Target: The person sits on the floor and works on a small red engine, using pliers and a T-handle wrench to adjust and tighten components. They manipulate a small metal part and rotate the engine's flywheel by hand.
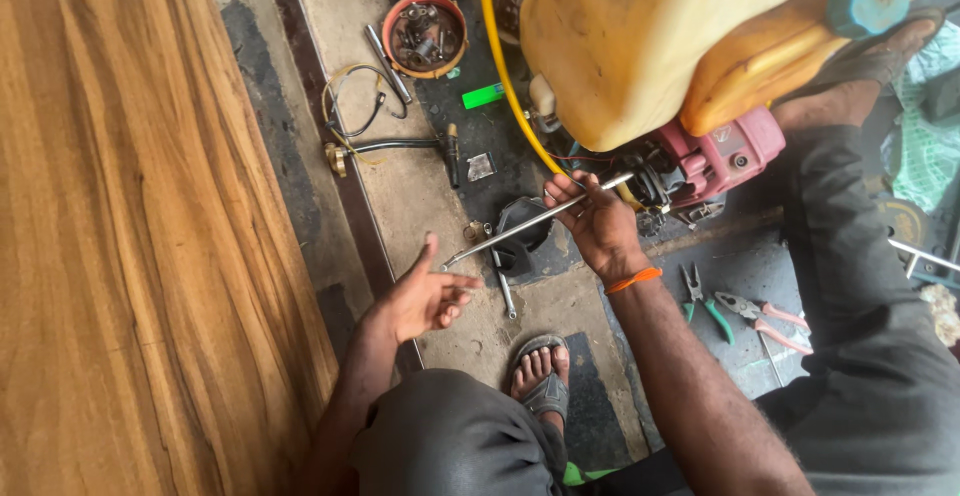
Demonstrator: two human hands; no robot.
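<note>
Right hand [597, 221] pinching metal rod [530, 221] near engine [700, 161]; left hand [425, 296] spread at tip — rod may slip, jab palm.

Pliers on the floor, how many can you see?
2. The green-handled pliers lie on the floor just right of the right hand's wrist; the red-handled pliers lie beside them, further right. More could be hidden under the yellow tank.

Stained concrete floor [420, 186], wooden panel [130, 226]
</note>
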